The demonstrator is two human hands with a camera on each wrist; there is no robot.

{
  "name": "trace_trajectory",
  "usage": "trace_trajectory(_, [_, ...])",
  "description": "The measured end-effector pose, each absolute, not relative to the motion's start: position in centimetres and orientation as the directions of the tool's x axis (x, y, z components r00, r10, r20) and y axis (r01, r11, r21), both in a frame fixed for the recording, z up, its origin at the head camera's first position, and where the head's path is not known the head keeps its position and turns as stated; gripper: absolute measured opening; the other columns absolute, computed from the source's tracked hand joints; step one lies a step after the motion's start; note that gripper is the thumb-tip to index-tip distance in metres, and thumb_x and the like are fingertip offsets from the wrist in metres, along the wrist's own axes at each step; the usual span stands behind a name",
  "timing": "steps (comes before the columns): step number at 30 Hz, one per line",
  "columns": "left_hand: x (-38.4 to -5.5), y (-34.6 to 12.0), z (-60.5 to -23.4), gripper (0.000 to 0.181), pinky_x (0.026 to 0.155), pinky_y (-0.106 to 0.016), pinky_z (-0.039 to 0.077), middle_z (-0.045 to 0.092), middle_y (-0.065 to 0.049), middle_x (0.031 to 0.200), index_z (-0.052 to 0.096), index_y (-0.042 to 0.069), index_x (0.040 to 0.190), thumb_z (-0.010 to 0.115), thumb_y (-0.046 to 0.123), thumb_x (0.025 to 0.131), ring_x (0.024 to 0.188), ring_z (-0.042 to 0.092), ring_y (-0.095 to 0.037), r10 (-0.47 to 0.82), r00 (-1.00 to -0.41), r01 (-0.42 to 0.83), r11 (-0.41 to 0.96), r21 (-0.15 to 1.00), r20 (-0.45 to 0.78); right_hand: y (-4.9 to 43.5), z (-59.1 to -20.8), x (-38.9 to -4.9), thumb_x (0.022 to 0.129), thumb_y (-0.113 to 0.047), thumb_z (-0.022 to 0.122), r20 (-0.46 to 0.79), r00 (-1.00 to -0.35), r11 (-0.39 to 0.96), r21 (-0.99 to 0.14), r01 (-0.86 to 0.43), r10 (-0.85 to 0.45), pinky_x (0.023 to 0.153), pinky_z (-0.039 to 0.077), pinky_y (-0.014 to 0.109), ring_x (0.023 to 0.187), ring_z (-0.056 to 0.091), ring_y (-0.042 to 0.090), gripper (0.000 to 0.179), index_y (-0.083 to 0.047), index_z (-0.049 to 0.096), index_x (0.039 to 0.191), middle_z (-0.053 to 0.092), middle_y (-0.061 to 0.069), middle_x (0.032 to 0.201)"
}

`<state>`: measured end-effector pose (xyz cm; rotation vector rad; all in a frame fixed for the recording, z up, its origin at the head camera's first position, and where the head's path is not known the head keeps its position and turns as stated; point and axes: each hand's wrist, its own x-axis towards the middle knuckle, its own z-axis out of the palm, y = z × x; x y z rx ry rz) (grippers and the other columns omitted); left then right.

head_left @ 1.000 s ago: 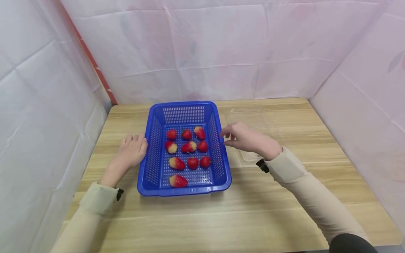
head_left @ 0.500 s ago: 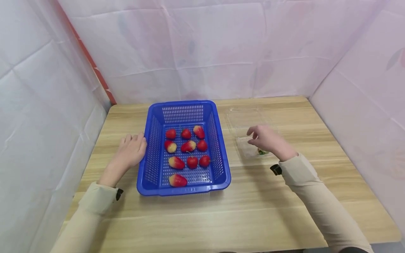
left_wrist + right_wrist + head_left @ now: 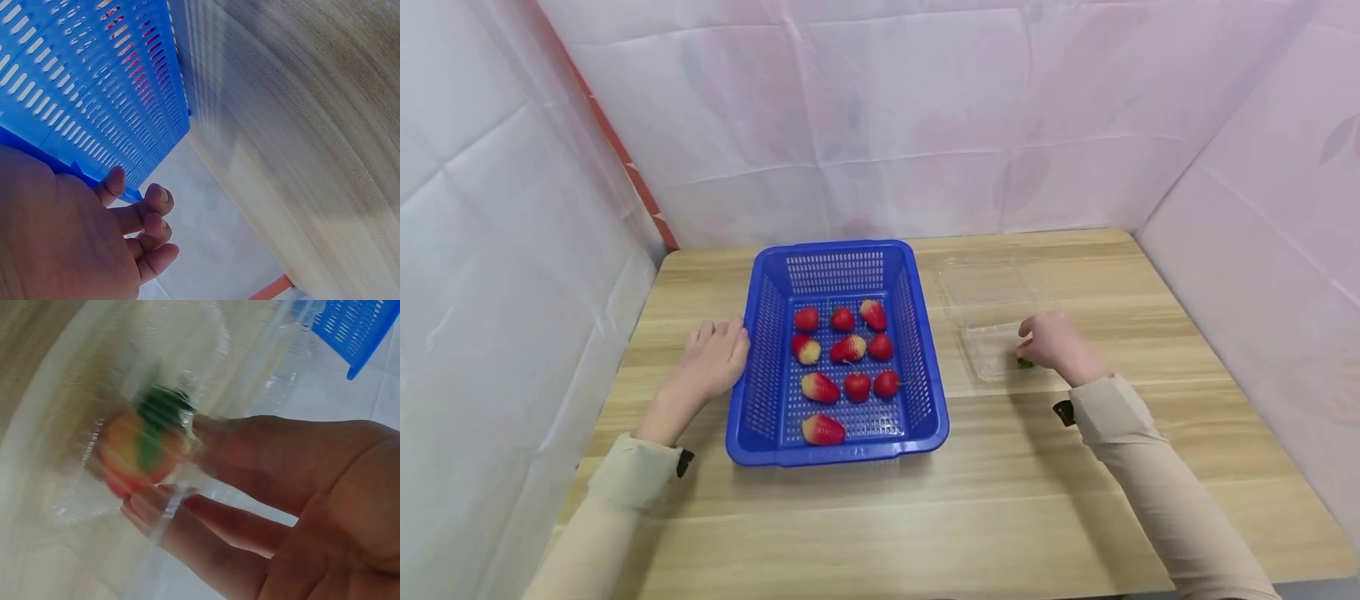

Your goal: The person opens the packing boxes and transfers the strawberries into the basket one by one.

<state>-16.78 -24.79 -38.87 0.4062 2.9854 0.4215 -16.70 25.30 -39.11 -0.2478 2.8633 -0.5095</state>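
My left hand (image 3: 713, 357) rests against the left rim of a blue perforated basket (image 3: 842, 455). Its fingers bend loosely beside the rim in the left wrist view. Inside the basket lie several red and yellow strawberries (image 3: 823, 429) and round red cherries (image 3: 857, 387), some with stems. To the right, my right hand (image 3: 1057, 343) reaches into a clear plastic clamshell box (image 3: 988, 373). Thumb and fingers pinch a strawberry with green leaves (image 3: 134, 453), blurred in the right wrist view. From the head view, the hand hides most of that strawberry.
The open lid (image 3: 981, 279) of the clear box lies toward the back of the wooden table (image 3: 850, 533). White patterned cloth (image 3: 925, 125) hangs behind the table and along both sides.
My right hand has moved right, from beside the basket's right rim to the clear box, and now pinches the strawberry there. The left hand and the basket have stayed put.
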Motion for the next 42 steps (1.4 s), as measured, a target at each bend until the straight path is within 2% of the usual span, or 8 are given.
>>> trace_trajectory(4, [-16.9, -25.0, -38.7, 0.046, 0.087, -0.054, 0.029, 0.056, -0.023, 0.110, 0.042, 0.002, 0.117, 0.010, 0.033, 0.107, 0.103, 0.041, -0.042, 0.272, -0.960, 0.243, 0.929, 0.278, -0.071, 25.4, -40.0, -16.9, 0.083, -0.001, 0.067, -0.171, -0.961, 0.920, -0.366, -0.144, -0.218, 0.076, 0.052, 0.049, 0.080, 0.066, 0.033, 0.023, 0.011, 0.070, 0.102, 0.069, 0.026, 0.094])
trace_trajectory(9, [-17.1, -25.1, -38.5, 0.047, 0.087, -0.054, 0.029, 0.056, -0.024, 0.113, 0.042, 0.002, 0.119, 0.010, 0.034, 0.107, 0.104, 0.041, -0.042, 0.274, -0.959, 0.245, 0.932, 0.269, -0.074, 25.4, -40.4, -16.9, 0.082, -0.002, 0.069, -0.181, -0.967, 0.925, -0.366, -0.105, -0.181, 0.071, 0.049, 0.045, 0.075, 0.058, 0.028, 0.023, 0.007, 0.071, 0.103, 0.068, 0.022, 0.094])
trace_trajectory(14, [-17.1, -25.0, -38.4, 0.044, 0.086, -0.053, 0.029, 0.056, -0.021, 0.108, 0.042, 0.004, 0.114, 0.010, 0.033, 0.107, 0.102, 0.041, -0.042, 0.275, -0.958, 0.245, 0.931, 0.270, -0.079, 25.5, -40.8, -17.0, 0.076, 0.002, 0.069, -0.179, -0.970, 0.922, -0.377, -0.086, -0.164, 0.072, 0.048, 0.046, 0.078, 0.056, 0.030, 0.032, 0.008, 0.070, 0.107, 0.067, 0.024, 0.097])
trace_trajectory(19, [-17.2, -24.9, -38.4, 0.042, 0.086, -0.052, 0.029, 0.055, -0.020, 0.105, 0.043, 0.005, 0.111, 0.011, 0.033, 0.107, 0.101, 0.041, -0.041, 0.276, -0.959, 0.247, 0.929, 0.276, -0.070, 25.7, -41.2, -17.1, 0.074, 0.003, 0.071, -0.196, -0.968, 0.910, -0.410, -0.062, -0.155, 0.074, 0.049, 0.046, 0.082, 0.060, 0.032, 0.036, 0.010, 0.068, 0.109, 0.067, 0.025, 0.098])
trace_trajectory(26, [-17.1, -24.8, -38.5, 0.044, 0.086, -0.052, 0.028, 0.056, -0.020, 0.108, 0.043, 0.004, 0.114, 0.011, 0.033, 0.107, 0.102, 0.041, -0.041, 0.272, -0.960, 0.243, 0.929, 0.280, -0.069, 25.8, -41.2, -17.2, 0.082, -0.008, 0.073, -0.196, -0.969, 0.901, -0.430, -0.054, -0.152, 0.077, 0.051, 0.050, 0.086, 0.064, 0.036, 0.031, 0.010, 0.067, 0.107, 0.068, 0.027, 0.100])
trace_trajectory(34, [-17.0, -24.8, -38.8, 0.044, 0.085, -0.052, 0.028, 0.056, -0.020, 0.106, 0.043, 0.004, 0.114, 0.010, 0.034, 0.107, 0.099, 0.041, -0.040, 0.274, -0.959, 0.243, 0.927, 0.285, -0.073, 25.9, -42.0, -17.3, 0.085, -0.025, 0.073, -0.142, -0.984, 0.916, -0.399, -0.046, -0.111, 0.076, 0.046, 0.051, 0.086, 0.063, 0.037, 0.030, 0.001, 0.070, 0.100, 0.069, 0.024, 0.103])
trace_trajectory(42, [-16.9, -24.8, -39.1, 0.047, 0.087, -0.053, 0.029, 0.057, -0.023, 0.114, 0.042, 0.001, 0.122, 0.011, 0.033, 0.107, 0.103, 0.041, -0.042, 0.269, -0.961, 0.238, 0.926, 0.293, -0.069, 25.5, -41.9, -17.2, 0.084, -0.022, 0.074, -0.137, -0.985, 0.915, -0.401, -0.038, -0.101, 0.077, 0.048, 0.052, 0.088, 0.065, 0.039, 0.031, 0.003, 0.069, 0.102, 0.069, 0.025, 0.103])
